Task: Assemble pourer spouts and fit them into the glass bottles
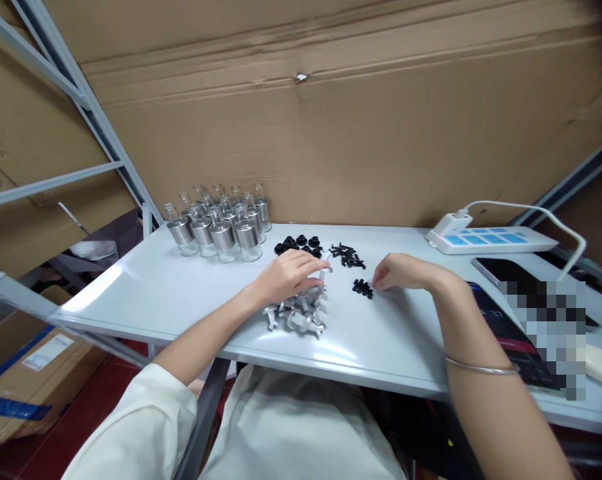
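your left hand (pixel 291 275) resting on the pile of silver pump heads (pixel 298 313) near the table (pixel 145 293) front edge, fingers loosely spread over them; your right hand (pixel 398 272) just beside the little black caps (pixel 363 288), fingertips curled together, pinch unclear; glass bottles (pixel 221 227) at back left

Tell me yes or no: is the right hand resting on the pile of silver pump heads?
No, the right hand lies by the small black parts, while the left hand rests on the pile of silver pump heads.
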Motion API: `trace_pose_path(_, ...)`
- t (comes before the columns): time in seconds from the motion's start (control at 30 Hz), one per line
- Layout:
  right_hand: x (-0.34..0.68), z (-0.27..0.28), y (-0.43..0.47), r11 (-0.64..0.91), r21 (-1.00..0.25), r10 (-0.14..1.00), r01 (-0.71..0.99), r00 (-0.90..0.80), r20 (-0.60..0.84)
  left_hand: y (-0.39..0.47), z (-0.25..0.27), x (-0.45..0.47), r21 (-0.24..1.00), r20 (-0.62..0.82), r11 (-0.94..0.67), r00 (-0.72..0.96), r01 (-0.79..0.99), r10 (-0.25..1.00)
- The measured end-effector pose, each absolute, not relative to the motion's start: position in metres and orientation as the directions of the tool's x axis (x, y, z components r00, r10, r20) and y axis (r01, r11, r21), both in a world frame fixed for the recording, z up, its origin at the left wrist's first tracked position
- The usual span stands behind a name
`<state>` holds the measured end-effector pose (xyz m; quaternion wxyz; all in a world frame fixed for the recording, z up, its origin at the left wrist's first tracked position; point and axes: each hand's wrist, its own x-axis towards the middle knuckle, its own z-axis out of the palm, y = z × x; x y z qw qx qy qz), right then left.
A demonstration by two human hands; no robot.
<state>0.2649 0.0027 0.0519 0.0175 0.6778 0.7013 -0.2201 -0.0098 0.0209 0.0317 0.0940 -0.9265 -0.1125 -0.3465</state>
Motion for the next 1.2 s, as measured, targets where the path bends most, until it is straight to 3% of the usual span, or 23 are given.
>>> trace_pose_path(0.2, 0.264, 0.048, 0.007, 0.057, -0.314, 0.966, 0.948, -0.132, -0.223, 0.021, 0.032, -0.01, -0.103, 0.645, -0.952, 0.748, 0.287, 0.156)
trace_pose_path(0.63, 0.253, 0.038, 0.013, 0.131, -0.427, 0.951, 0.895, -0.236, -0.202, 0.021, 0.032, -0.01, -0.083, 0.604, -0.953, 0.775, 0.292, 0.185)
trace_pose_path(1.03, 0.255, 0.037, 0.012, 0.121, -0.382, 0.954, 0.916, -0.214, -0.211, 0.02, 0.033, -0.01, -0.064, 0.582, -0.951, 0.786, 0.301, 0.21)
trace_pose_path(1.2, 0.256, 0.042, 0.011, 0.135, -0.445, 0.98, 0.885, -0.184, -0.07, 0.022, 0.031, -0.01, -0.084, 0.617, -0.954, 0.767, 0.288, 0.178)
